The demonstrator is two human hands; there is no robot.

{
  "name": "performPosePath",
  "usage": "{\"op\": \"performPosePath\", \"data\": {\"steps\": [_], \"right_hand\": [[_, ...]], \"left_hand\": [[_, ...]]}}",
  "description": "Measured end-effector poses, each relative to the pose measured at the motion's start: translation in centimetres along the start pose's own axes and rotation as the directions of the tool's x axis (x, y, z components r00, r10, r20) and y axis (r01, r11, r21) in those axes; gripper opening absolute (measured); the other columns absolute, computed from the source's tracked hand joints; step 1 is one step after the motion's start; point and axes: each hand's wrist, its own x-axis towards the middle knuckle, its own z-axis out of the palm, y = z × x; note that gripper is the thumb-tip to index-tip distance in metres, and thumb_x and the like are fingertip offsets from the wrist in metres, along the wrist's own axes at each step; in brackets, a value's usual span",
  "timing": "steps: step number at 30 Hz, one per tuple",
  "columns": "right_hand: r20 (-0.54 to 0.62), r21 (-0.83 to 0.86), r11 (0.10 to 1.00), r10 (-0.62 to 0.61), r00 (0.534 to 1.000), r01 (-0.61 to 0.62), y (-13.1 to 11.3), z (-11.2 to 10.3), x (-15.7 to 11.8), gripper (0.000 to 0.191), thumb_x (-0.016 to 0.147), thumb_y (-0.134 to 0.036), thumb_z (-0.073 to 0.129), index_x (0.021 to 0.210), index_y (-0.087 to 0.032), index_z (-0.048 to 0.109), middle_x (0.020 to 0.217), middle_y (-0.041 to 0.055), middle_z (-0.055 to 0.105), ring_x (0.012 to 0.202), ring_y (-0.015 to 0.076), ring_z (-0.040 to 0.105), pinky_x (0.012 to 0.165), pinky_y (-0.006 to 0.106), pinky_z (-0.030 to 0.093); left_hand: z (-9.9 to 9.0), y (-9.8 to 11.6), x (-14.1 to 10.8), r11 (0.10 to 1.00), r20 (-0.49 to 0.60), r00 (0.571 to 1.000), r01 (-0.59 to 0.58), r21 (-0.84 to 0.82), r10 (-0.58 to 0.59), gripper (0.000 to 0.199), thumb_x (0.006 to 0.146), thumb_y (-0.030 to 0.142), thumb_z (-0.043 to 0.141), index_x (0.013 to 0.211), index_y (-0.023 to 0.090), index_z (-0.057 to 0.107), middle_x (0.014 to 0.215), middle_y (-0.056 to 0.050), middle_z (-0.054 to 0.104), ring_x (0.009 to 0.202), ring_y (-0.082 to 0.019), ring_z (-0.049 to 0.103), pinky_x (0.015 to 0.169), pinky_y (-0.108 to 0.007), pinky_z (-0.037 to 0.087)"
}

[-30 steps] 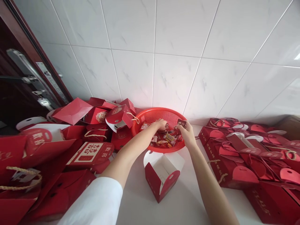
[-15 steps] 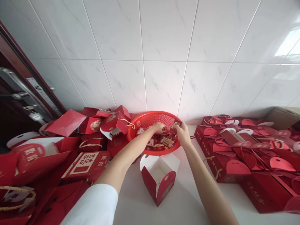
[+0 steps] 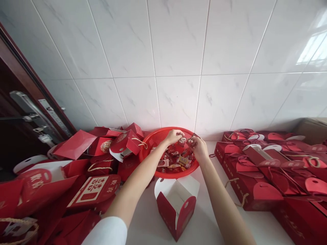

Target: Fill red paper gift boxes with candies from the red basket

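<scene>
Over the red plastic basket [image 3: 150,170], my left hand [image 3: 174,136] pinches a small wrapped candy [image 3: 182,140]. My right hand [image 3: 200,148], at the basket's right side, is closed on dark red wrapped candies [image 3: 192,139]; how many is partly hidden by the fingers. Loose candies in red and yellow wrappers [image 3: 184,161] lie in the basket below both hands. Between my forearms stands a red gift box [image 3: 176,211] with its flaps spread and its white inside showing.
On the left, red boxes [image 3: 94,190] with rope handles are heaped up. Rows of red boxes [image 3: 265,195] stand on the right of the white tabletop [image 3: 204,217]. A tiled wall [image 3: 176,102] rises behind the basket, and a dark door with a metal handle [image 3: 30,109] is at far left.
My left hand has risen out of the candies with a candy between its fingers. The right hand stays near the basket's right rim, holding candies. The whole view has shifted slightly.
</scene>
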Motion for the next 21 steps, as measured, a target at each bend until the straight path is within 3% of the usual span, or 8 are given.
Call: {"op": "performPosePath", "data": {"steps": [3, 6, 10, 12, 16, 18, 21], "right_hand": [[0.009, 0.011, 1.0, 0.004, 1.0, -0.004, 0.0, 0.0, -0.1, 0.016, 0.056, -0.03, 0.066, 0.068, -0.022, 0.059, 0.067, 0.0035, 0.071, 0.066, 0.0203, 0.067, 0.056, 0.031, 0.054], [0.019, 0.015, 1.0, -0.004, 1.0, 0.004, 0.0, 0.0, -0.2, 0.017, 0.056, -0.03, 0.067, 0.069, -0.022, 0.058, 0.068, 0.004, 0.072, 0.066, 0.0207, 0.067, 0.055, 0.031, 0.054], [0.029, 0.019, 1.0, -0.015, 0.999, 0.015, -0.1, 0.1, -0.5, 0.017, 0.058, -0.03, 0.068, 0.07, -0.021, 0.06, 0.069, 0.004, 0.073, 0.066, 0.0192, 0.067, 0.058, 0.03, 0.054], [0.037, 0.001, 1.0, -0.017, 0.999, 0.017, -0.2, 0.0, -0.7, 0.016, 0.059, -0.03, 0.068, 0.07, -0.021, 0.061, 0.071, 0.0041, 0.073, 0.066, 0.0189, 0.067, 0.058, 0.03, 0.054], [0.031, 0.005, 1.0, -0.025, 0.999, 0.025, -0.3, -0.1, -0.9, 0.016, 0.057, -0.028, 0.069, 0.068, -0.019, 0.063, 0.069, 0.0034, 0.072, 0.065, 0.018, 0.066, 0.057, 0.027, 0.052], [0.019, 0.036, 0.999, -0.013, 1.0, 0.012, -0.4, -0.1, -0.9, 0.015, 0.055, -0.026, 0.07, 0.067, -0.018, 0.064, 0.066, 0.0035, 0.072, 0.063, 0.0166, 0.065, 0.056, 0.025, 0.052], [0.014, 0.065, 0.998, 0.006, 1.0, -0.007, -0.5, 0.0, -1.1, 0.013, 0.055, -0.024, 0.07, 0.066, -0.017, 0.065, 0.065, 0.0033, 0.073, 0.062, 0.0154, 0.064, 0.053, 0.023, 0.051]], "left_hand": [[-0.1, -0.7, -0.1, 0.997, 0.033, 0.998, 0.053, 0.053, -0.055, 0.038, 0.087, 0.011, 0.047, 0.113, 0.02, 0.073, 0.106, -0.004, 0.076, 0.101, -0.016, 0.068, 0.086, -0.023, 0.052], [-0.6, -1.9, -0.4, 0.978, 0.076, 0.984, 0.146, 0.151, -0.159, 0.026, 0.085, 0.013, 0.051, 0.094, 0.02, 0.075, 0.096, -0.005, 0.076, 0.095, -0.02, 0.069, 0.081, -0.026, 0.052], [-1.2, -3.1, -1.0, 0.908, 0.14, 0.929, 0.29, 0.302, -0.343, 0.005, 0.075, 0.019, 0.067, 0.076, 0.017, 0.072, 0.081, -0.008, 0.074, 0.082, -0.025, 0.07, 0.068, -0.03, 0.051], [-1.3, -3.1, -1.2, 0.876, 0.173, 0.899, 0.323, 0.359, -0.402, 0.009, 0.068, 0.023, 0.075, 0.073, 0.017, 0.071, 0.081, -0.01, 0.074, 0.083, -0.027, 0.07, 0.067, -0.03, 0.051], [-0.8, -2.4, -1.1, 0.855, 0.245, 0.862, 0.325, 0.404, -0.443, 0.028, 0.051, 0.03, 0.088, 0.068, 0.018, 0.071, 0.08, -0.008, 0.075, 0.084, -0.027, 0.07, 0.068, -0.029, 0.052], [-0.5, -2.2, -1.0, 0.862, 0.263, 0.859, 0.32, 0.392, -0.439, 0.028, 0.046, 0.026, 0.089, 0.065, 0.018, 0.07, 0.076, -0.006, 0.074, 0.081, -0.027, 0.07, 0.068, -0.028, 0.052], [-0.3, -2.2, -0.9, 0.902, 0.253, 0.888, 0.302, 0.309, -0.384, 0.013, 0.058, 0.02, 0.081, 0.062, 0.017, 0.069, 0.07, -0.006, 0.072, 0.072, -0.023, 0.068, 0.064, -0.027, 0.05]]}}
